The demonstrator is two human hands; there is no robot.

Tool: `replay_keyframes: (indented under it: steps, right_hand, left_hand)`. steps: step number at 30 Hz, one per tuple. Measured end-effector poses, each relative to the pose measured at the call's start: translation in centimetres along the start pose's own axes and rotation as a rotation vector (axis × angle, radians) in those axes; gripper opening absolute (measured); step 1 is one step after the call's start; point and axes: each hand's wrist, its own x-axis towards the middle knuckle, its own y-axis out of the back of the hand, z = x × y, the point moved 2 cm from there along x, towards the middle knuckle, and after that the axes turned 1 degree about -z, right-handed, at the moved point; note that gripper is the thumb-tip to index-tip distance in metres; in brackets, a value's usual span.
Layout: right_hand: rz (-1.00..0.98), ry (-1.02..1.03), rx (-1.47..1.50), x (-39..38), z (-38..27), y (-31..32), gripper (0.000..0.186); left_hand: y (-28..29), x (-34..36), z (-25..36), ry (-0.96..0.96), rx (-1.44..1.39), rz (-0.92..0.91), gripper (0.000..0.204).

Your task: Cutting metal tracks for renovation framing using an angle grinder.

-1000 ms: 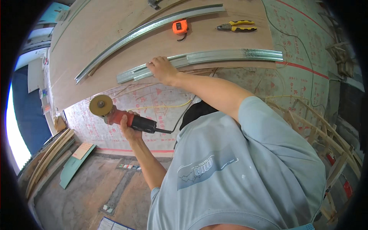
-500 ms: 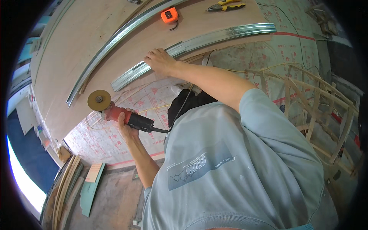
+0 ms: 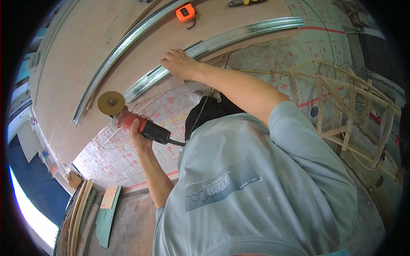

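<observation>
My left hand (image 3: 139,132) is wrapped round the body of a red and black angle grinder (image 3: 143,128). Its brownish round disc (image 3: 111,103) is beside the near left end of a shiny metal channel (image 3: 147,81), close to it; whether they touch I cannot tell. That channel lies along the edge of a wooden board (image 3: 141,59), with another profile overlapping it further right. My right hand (image 3: 181,65) rests over the channel with its fingers curled round it. From the grinder a black cord (image 3: 176,142) runs towards my body.
A second long metal channel (image 3: 113,55) lies further in on the board, with an orange tape measure (image 3: 185,13) and yellow-black pliers (image 3: 244,2) beyond. A wooden frame (image 3: 350,111) stands at right. Timber strips (image 3: 79,213) and a green panel piece (image 3: 106,224) lie lower left.
The grinder's disc has come slightly nearer to the channel's left end. The view has shifted a little, and my right hand keeps its place on the channel.
</observation>
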Motion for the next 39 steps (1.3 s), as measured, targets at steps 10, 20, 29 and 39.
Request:
replay_keyframes:
  steps: [10, 20, 29, 39]
  right_hand:
    - [-0.039, -0.017, 0.008, 0.3, -0.2, 0.1, 0.028]
    - [-0.001, 0.002, 0.008, 0.3, -0.1, -0.2, 0.026]
    - [-0.028, -0.02, 0.012, 0.6, -0.2, -0.6, 0.023]
    - [-0.008, -0.028, 0.041, 0.5, -0.4, -0.3, 0.021]
  left_hand:
    - [-0.7, 0.1, -0.3, 0.009, 0.006, 0.017, 0.043]
    - [-1.0, 0.2, -0.6, 0.039, 0.012, 0.034, 0.04]
    - [-0.9, 0.5, -0.5, 0.048, 0.041, 0.026, 0.041]
    - [-1.0, 0.9, -0.4, 0.056, 0.082, 0.029, 0.043]
